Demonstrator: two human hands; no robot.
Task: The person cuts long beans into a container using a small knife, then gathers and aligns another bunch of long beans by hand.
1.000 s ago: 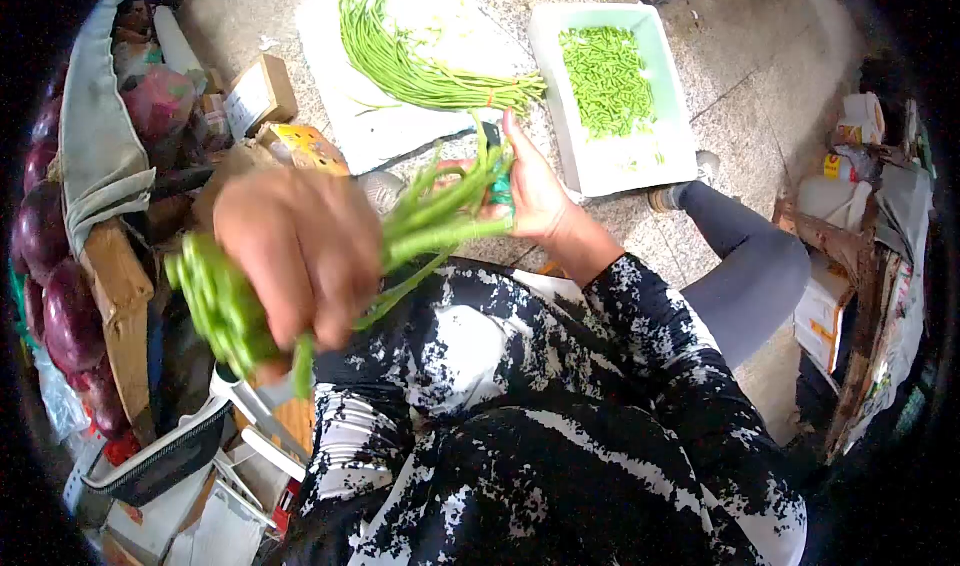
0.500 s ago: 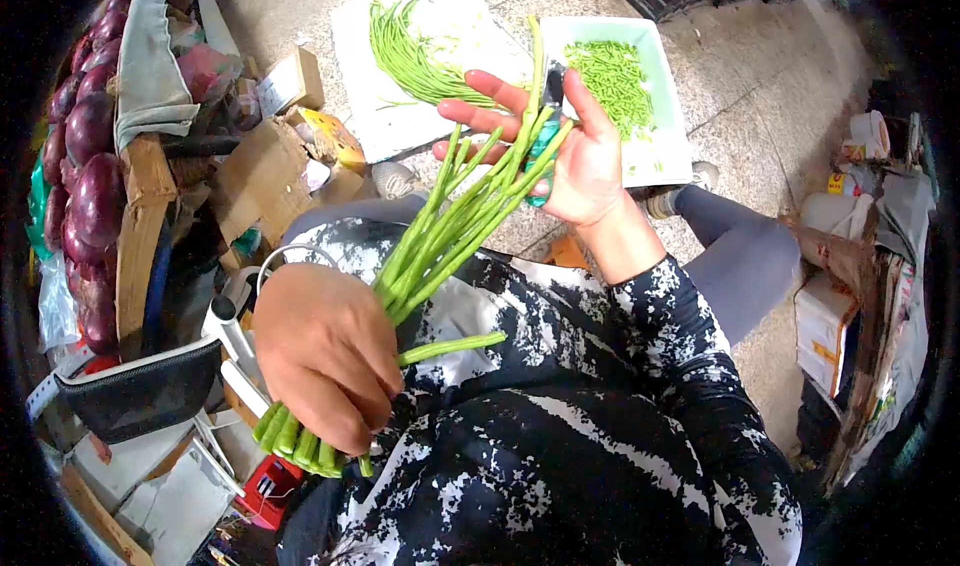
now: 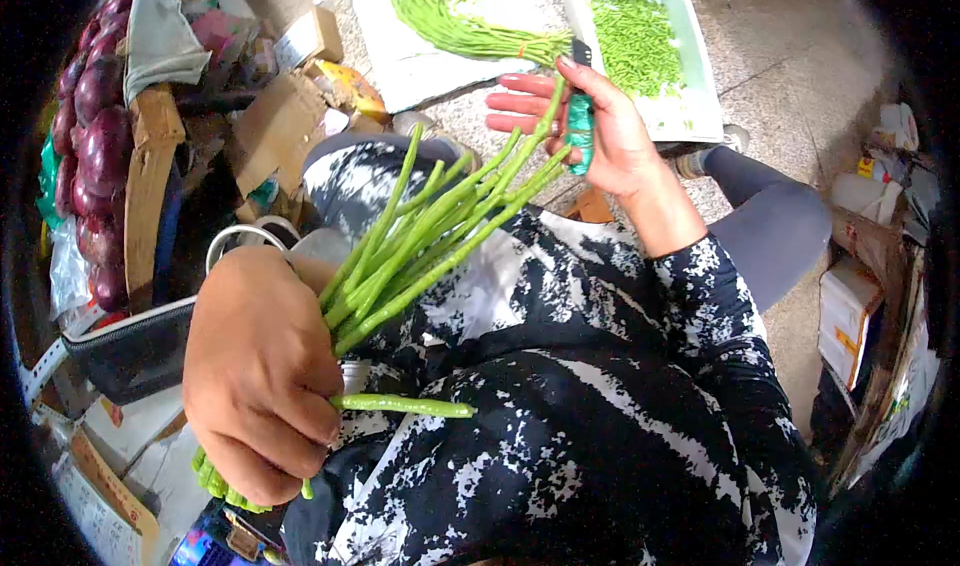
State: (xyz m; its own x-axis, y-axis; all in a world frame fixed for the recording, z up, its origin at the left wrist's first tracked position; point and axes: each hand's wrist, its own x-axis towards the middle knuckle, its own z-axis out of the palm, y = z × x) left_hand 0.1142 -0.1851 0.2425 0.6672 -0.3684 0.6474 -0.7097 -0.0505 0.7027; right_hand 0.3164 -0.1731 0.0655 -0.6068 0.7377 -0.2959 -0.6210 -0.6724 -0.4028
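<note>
My left hand (image 3: 262, 376) is closed around a bunch of long green beans (image 3: 405, 256). Their cut ends stick out below my fist, and one bean pokes out sideways. The thin tips fan toward my right hand (image 3: 625, 136), which is turned palm up with its fingers stretched; several tips lie over or near the fingers. Across this palm lies a tool with a green-wrapped handle (image 3: 580, 131) and a black end, kept there near the thumb; no blade is visible. More long beans, tied with a band, lie on a white board (image 3: 430, 84) beyond.
A pale plastic tub (image 3: 708, 116) with short cut bean pieces (image 3: 637, 46) stands beyond my right hand. At left, purple onions (image 3: 105, 141) hang beside a wooden post (image 3: 153, 196), near cardboard (image 3: 280, 136) and a black case (image 3: 130, 356). Boxes (image 3: 850, 316) stand at the right edge.
My left hand has moved down and left with the beans, drawing them partly away from my right palm. My right hand stays palm up with the tool. The view has shifted.
</note>
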